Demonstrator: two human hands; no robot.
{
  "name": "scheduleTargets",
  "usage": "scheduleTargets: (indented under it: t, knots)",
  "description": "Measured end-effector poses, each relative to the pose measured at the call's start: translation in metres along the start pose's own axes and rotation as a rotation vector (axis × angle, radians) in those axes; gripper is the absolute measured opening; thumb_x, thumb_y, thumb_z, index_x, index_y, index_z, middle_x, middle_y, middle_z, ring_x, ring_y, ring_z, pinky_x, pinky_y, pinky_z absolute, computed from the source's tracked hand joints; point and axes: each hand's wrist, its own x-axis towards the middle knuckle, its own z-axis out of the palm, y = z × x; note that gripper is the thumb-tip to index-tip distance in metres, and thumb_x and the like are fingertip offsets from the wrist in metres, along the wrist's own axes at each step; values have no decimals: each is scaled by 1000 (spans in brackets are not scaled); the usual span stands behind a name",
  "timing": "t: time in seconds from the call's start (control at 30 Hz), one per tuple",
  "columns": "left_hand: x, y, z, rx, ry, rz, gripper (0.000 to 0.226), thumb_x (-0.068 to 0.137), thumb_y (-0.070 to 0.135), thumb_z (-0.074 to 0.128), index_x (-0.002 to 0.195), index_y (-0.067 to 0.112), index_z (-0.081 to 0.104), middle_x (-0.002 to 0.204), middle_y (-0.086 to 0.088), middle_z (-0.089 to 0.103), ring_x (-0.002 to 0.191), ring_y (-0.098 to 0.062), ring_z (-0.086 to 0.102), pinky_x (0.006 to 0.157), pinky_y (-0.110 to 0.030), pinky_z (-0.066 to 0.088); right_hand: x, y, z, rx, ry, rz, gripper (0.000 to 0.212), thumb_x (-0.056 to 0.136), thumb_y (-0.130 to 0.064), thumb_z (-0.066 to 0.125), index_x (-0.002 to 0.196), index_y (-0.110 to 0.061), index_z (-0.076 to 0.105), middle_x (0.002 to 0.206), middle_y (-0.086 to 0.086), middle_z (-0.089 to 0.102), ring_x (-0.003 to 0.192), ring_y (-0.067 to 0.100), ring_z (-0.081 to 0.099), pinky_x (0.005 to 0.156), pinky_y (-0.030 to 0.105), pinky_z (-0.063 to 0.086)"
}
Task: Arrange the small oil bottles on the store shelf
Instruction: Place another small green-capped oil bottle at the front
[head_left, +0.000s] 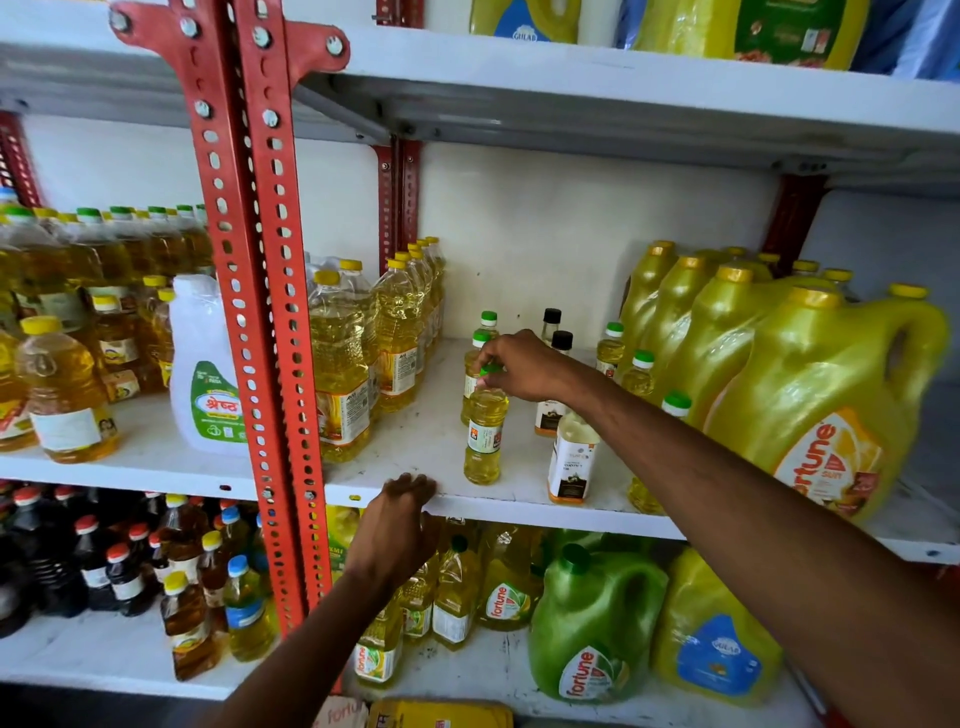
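Observation:
A small yellow oil bottle (484, 436) with a green cap stands upright near the front of the middle white shelf (415, 441). My right hand (524, 366) grips its cap and neck from above. Two more small green-capped bottles (480, 340) line up behind it. Other small bottles stand to the right: a white-labelled one (571, 462), two black-capped ones (556, 327) and green-capped ones (636, 371). My left hand (402, 525) rests on the shelf's front edge, fingers curled over the lip, holding no bottle.
Tall yellow-capped oil bottles (363, 353) stand left of the small ones, by the red slotted upright (260, 312). Large yellow Fortune jugs (810, 400) crowd the right. Bare shelf lies between the tall bottles and the small ones. More bottles and jugs fill the lower shelf.

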Motion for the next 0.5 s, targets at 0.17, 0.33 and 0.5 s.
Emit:
scheduleTargets:
  t: [0.17, 0.33, 0.5]
  knots:
    - [-1, 1, -1, -1, -1, -6, 45, 80, 9, 64, 124, 9, 59, 126, -12, 65, 119, -28, 57, 96, -39, 50, -2, -4, -3, -43, -43, 0, 40, 76, -25, 75, 114, -14, 67, 119, 12, 66, 114, 26, 56, 89, 30, 47]
    - [-1, 3, -3, -4, -13, -17, 46, 81, 10, 65, 127, 9, 58, 129, -12, 63, 122, -29, 55, 100, -39, 48, -6, -9, -4, -5, -16, 11, 36, 75, -21, 76, 109, -11, 71, 115, 14, 68, 110, 26, 59, 81, 25, 43]
    - [-2, 4, -4, 1, -13, -18, 47, 80, 10, 65, 126, 7, 58, 128, -14, 64, 122, -30, 55, 100, -41, 48, -12, -13, -3, 6, -7, 11, 33, 76, -20, 76, 106, -8, 71, 108, 13, 68, 98, 22, 60, 75, 24, 41]
